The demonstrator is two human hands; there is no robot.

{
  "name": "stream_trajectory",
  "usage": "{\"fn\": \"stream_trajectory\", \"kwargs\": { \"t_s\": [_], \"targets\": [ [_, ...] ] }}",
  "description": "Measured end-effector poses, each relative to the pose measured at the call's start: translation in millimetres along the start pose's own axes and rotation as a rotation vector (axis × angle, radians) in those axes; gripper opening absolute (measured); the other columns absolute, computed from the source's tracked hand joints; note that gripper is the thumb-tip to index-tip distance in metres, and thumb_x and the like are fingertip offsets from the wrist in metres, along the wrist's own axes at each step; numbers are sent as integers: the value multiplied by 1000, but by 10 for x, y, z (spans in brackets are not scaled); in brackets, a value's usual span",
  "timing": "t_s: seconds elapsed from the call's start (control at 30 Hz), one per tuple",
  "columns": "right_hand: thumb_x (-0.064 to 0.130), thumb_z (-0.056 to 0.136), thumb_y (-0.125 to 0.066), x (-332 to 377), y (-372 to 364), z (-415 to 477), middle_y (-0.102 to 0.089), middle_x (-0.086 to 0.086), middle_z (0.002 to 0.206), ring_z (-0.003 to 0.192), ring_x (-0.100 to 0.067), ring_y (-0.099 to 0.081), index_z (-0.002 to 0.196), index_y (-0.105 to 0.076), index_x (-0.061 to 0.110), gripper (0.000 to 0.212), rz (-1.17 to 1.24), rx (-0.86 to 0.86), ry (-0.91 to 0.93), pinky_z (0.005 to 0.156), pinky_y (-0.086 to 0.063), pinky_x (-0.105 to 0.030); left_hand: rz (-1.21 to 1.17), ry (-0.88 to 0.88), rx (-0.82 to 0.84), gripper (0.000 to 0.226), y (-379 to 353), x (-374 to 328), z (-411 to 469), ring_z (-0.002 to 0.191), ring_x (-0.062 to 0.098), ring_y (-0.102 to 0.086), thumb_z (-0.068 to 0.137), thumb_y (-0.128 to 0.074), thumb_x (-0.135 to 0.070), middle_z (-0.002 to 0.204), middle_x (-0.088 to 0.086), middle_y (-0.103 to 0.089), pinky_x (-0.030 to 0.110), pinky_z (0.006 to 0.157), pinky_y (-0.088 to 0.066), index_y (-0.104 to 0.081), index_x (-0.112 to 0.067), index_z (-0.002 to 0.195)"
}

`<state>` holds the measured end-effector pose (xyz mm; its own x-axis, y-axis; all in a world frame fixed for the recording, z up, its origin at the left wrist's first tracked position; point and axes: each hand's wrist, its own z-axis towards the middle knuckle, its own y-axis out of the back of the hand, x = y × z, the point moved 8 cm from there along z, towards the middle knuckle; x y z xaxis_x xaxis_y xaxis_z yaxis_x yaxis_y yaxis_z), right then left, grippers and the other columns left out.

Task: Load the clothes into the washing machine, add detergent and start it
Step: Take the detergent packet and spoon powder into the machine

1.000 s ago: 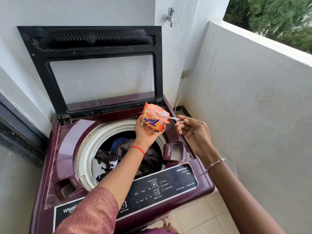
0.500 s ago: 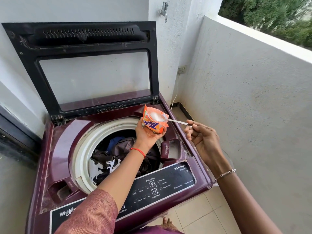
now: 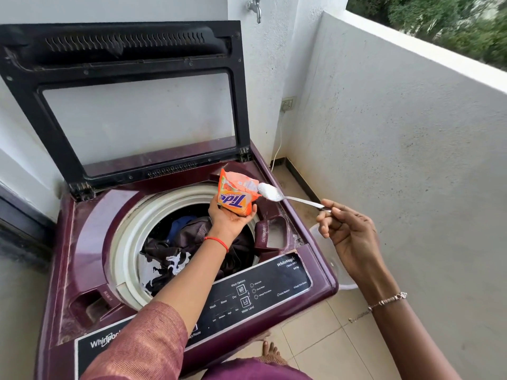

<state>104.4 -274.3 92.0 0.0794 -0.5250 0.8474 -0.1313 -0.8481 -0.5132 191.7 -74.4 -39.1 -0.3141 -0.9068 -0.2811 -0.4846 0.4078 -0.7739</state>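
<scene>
A person stands at a maroon washer (image 3: 82, 242) on a balcony, its lid (image 3: 123, 86) propped upright against the wall at 12 o'clock. Dark clothes (image 3: 186, 248) lie piled in the drum, one piece with a white pattern on it, ringed by the pale tub rim (image 3: 129, 234).

The left hand (image 3: 230, 218) reaches over the drum and is closed around the base of an orange detergent packet (image 3: 236, 197), held upright with its torn top open. The right hand (image 3: 348, 234) sits at 3 o'clock from the packet, fingers pinched on the end of a metal spoon (image 3: 296, 200). The spoon's bowl is just beside the packet's mouth and carries a heap of white powder (image 3: 269, 192); a few grains are falling below it. Under the spoon, at the drum's 3 o'clock side, is the detergent tray (image 3: 274, 234), with white powder showing in it.

The control panel (image 3: 260, 292) runs along the front edge at 6 o'clock, partly covered by the left forearm. A red thread circles the left wrist, a thin bracelet (image 3: 388, 300) the right. A tap (image 3: 255, 6) juts from the wall above the lid, and a socket (image 3: 288, 103) with a white cord sits in the corner at 1 o'clock. Bare toes show on the tiled floor (image 3: 329, 346).
</scene>
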Motion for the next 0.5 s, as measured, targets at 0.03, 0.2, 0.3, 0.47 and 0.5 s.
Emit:
{"fn": "stream_trajectory", "kwargs": {
  "t_s": [0.03,0.2,0.3,0.47,0.5],
  "targets": [
    [-7,91,-33,-11,55,-31,-64,-14,60,43,-16,-54,95,-59,-8,27,-3,-10,1,43,-47,-20,0,-5,-4,45,24,-9,4,92,35,-53,94,-32,-45,106,20,-56,46,72,-44,-56,-8,99],
    [-7,93,-32,-192,363,-139,-64,-15,61,46,-18,-57,98,-58,-10,27,-28,-96,-20,46,-50,-20,-6,-21,-32,47,126,-39,32,91,36,-53,94,-30,-45,105,20,-57,46,72,-44,-56,-7,98],
    [-7,93,-32,-354,500,-191,-65,-16,61,48,-19,-59,95,-60,-8,27,-37,-147,-52,49,-52,-21,0,-28,-44,46,150,-35,26,90,36,-53,94,-30,-45,103,20,-57,45,73,-45,-56,-7,97],
    [-7,94,-33,-588,601,-213,-67,-15,60,52,-19,-65,94,-59,-8,26,-51,-216,-72,49,-52,-20,15,-28,-51,46,176,-25,34,91,36,-54,94,-31,-44,105,20,-57,45,74,-45,-57,-7,98],
    [-7,94,-33,-616,608,-207,-68,-16,60,53,-19,-66,94,-59,-9,26,-49,-224,-70,49,-52,-20,15,-24,-53,46,180,-17,39,92,36,-53,93,-31,-45,107,20,-57,45,74,-45,-57,-7,100]
  ]
}}
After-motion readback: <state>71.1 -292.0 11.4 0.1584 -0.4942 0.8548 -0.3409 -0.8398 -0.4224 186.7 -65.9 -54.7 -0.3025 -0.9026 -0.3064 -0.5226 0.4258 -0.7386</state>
